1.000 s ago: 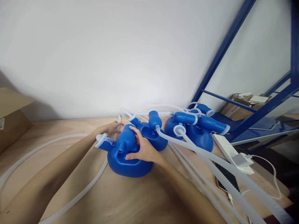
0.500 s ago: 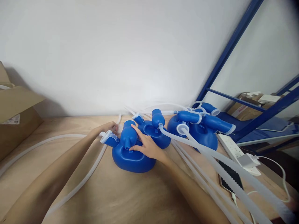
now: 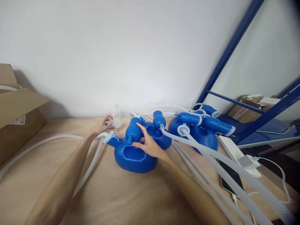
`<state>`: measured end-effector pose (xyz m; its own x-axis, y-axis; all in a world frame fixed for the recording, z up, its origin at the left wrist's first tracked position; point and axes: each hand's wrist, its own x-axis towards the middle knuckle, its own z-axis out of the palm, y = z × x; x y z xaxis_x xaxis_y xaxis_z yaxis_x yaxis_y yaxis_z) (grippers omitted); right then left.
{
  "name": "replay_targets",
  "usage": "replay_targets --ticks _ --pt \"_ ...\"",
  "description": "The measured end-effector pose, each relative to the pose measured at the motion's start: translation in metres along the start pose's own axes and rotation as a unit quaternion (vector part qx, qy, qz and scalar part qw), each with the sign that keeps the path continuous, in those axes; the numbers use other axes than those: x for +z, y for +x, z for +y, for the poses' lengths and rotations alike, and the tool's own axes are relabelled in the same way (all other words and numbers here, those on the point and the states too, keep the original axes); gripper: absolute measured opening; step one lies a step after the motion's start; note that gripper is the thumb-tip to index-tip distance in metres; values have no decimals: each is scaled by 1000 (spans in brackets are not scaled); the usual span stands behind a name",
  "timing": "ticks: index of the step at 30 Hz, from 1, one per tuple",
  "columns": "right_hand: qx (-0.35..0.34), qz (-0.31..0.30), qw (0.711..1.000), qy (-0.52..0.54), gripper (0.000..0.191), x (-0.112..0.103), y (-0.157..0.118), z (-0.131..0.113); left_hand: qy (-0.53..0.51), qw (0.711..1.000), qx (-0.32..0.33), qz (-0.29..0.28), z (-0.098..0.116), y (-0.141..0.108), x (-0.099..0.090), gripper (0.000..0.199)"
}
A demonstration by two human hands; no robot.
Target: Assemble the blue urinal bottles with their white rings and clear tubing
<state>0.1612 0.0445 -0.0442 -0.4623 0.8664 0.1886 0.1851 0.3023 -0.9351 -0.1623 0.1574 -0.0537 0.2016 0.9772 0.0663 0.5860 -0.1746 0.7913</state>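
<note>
My left hand [image 3: 105, 123] is closed round a translucent plastic piece [image 3: 115, 121] behind the nearest blue bottle [image 3: 136, 161]. That bottle lies on the brown table, its capped neck [image 3: 113, 139] pointing left with a white hose at the cap. With thumb and fingers, my right hand [image 3: 148, 143] grips a blue cylindrical part [image 3: 133, 128], tilted over the bottle's top. A second blue bottle [image 3: 161, 137] with a similar blue part [image 3: 159, 120] stands just behind to the right.
More blue bottles [image 3: 206, 140] and corrugated hoses [image 3: 201, 147] crowd the right side. A power strip [image 3: 231, 147] and a phone [image 3: 231, 176] lie near the right edge. An open cardboard box [image 3: 21, 134] stands left; a blue metal frame [image 3: 225, 53] rises right.
My left hand has moved left and up with the translucent piece, which now shows more clearly. The blue part in my right hand has shifted slightly right and tilted, uncovering more of the bottle's top.
</note>
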Motion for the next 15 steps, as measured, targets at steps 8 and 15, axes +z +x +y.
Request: replay_targets --ticks 8,15 --pt "47 33 998 3 80 4 9 -15 -29 988 78 126 55 -32 -30 44" --pt "23 -25 999 20 91 10 40 -13 158 983 64 67 84 -33 -10 34"
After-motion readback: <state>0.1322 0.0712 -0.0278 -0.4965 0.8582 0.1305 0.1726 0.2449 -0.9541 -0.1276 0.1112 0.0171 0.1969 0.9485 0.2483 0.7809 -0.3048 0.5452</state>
